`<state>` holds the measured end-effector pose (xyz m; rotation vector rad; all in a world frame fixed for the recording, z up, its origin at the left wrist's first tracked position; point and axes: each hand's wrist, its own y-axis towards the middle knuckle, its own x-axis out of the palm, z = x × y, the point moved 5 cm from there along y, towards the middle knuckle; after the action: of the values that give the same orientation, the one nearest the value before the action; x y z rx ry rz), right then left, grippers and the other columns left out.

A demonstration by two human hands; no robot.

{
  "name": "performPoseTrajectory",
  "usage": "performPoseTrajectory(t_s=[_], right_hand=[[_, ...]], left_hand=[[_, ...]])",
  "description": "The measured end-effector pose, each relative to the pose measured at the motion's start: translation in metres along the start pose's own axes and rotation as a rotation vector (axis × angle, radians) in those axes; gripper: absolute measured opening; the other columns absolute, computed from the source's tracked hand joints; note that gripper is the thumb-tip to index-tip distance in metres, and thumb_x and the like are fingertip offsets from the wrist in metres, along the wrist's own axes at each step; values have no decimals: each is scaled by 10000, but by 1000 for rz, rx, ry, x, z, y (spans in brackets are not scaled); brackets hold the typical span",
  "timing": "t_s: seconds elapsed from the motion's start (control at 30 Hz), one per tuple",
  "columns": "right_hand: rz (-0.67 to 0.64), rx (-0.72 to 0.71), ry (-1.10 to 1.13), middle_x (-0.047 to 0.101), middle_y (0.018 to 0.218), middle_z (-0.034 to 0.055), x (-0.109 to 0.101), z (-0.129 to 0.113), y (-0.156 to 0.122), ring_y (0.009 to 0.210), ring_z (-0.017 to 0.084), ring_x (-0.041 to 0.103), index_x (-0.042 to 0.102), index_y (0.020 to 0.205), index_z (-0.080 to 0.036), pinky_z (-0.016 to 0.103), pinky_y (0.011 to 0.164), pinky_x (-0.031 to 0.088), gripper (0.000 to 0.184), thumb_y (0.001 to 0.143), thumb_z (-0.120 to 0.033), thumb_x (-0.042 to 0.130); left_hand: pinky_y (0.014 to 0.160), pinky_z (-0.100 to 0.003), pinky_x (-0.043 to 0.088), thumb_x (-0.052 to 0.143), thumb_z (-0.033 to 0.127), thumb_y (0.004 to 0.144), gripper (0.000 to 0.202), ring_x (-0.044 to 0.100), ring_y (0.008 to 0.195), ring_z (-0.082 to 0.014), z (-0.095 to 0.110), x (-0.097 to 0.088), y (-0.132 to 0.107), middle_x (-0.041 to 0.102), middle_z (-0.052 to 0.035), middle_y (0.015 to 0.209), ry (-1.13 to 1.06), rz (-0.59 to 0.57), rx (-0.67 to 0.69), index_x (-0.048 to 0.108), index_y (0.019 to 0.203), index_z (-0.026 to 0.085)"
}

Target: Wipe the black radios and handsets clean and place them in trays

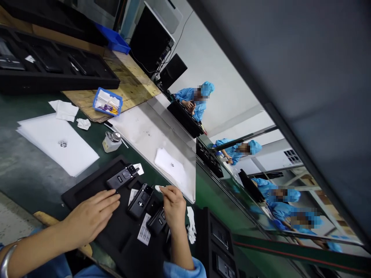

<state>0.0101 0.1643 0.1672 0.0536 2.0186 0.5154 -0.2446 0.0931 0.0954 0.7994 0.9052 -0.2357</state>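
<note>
My left hand [91,216] lies flat with fingers stretched out on a black foam tray [84,191], fingertips close to a black handheld device [121,177]. My right hand [173,204] is pinched on a small white wipe [160,188] above the tray. Two more black devices [140,200] [157,221] lie in the tray between and under my hands, with white barcode labels [144,233] beside them.
A small glass jar with a metal lid [111,141], white paper sheets [58,143], crumpled wipes [83,123], a blue bin [107,102] and long black trays [52,65] lie behind. Another black tray [218,247] sits right. Several co-workers in blue suits [193,99] work along the line.
</note>
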Motion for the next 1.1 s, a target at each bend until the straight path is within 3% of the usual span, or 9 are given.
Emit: performPoseTrajectory(t_s=[0.07,0.13,0.27,0.37,0.53,0.67,0.77,0.97,1.1], right_hand=[[-25,-54,-22,682,939,29,-1,10,4,900,183,592,780,984,-272,331,828,449,354,891,-52,518],[-82,-159,-75,697,933,17,13,6,12,901,188,576,782,967,-297,360,862,419,347,889,-53,549],[-183,-318,-149,708,930,-5,38,-2,19,876,179,546,769,1000,-348,437,984,340,321,908,-95,596],[-221,-382,-145,704,933,-11,29,9,8,871,172,535,753,1038,-358,482,1063,274,346,911,-86,582],[-196,-395,-134,704,942,-16,7,26,0,882,166,531,745,1045,-358,502,1096,228,373,898,-61,573],[-186,-427,-118,711,950,-31,23,11,19,909,164,528,749,1006,-356,521,1126,186,296,921,-116,599],[-238,-467,-106,709,942,-29,31,7,22,895,162,525,740,1033,-352,547,1155,141,280,943,-142,578],[-206,-312,-117,683,895,-13,-2,29,-16,868,172,539,739,989,-326,588,1123,161,359,902,-45,532],[-45,-120,-36,637,873,2,-7,12,-47,838,156,572,713,1048,-288,552,1087,242,372,914,-40,471]], left_hand=[[1143,-433,412,516,148,926,436,501,1351,-249,23,13,8,606,-55,1414,-28,-46,19,596,1351,203],[1164,-426,375,549,195,917,464,504,1351,-243,42,28,16,587,-46,1438,-48,-120,43,568,1380,217],[1177,-386,337,578,264,900,584,459,1395,-227,54,48,23,526,-36,1498,-61,-271,64,460,1471,235],[1176,-364,331,536,234,914,609,434,1413,-210,51,47,24,491,-20,1526,-38,-307,48,404,1507,246],[1142,-288,362,522,210,925,615,478,1378,-188,56,35,30,525,-2,1498,16,-257,76,384,1523,247],[1088,-262,422,520,218,926,630,524,1338,-176,58,32,33,534,3,1489,42,-230,99,363,1535,247],[1067,-274,447,512,228,926,636,528,1336,-184,56,33,33,486,8,1524,78,-275,119,349,1541,242],[1058,-275,453,529,250,931,603,497,1364,-191,58,32,34,474,29,1530,116,-285,138,394,1519,234],[1099,-275,410,535,243,934,517,491,1364,-188,59,35,28,537,20,1486,91,-208,71,506,1449,227]])
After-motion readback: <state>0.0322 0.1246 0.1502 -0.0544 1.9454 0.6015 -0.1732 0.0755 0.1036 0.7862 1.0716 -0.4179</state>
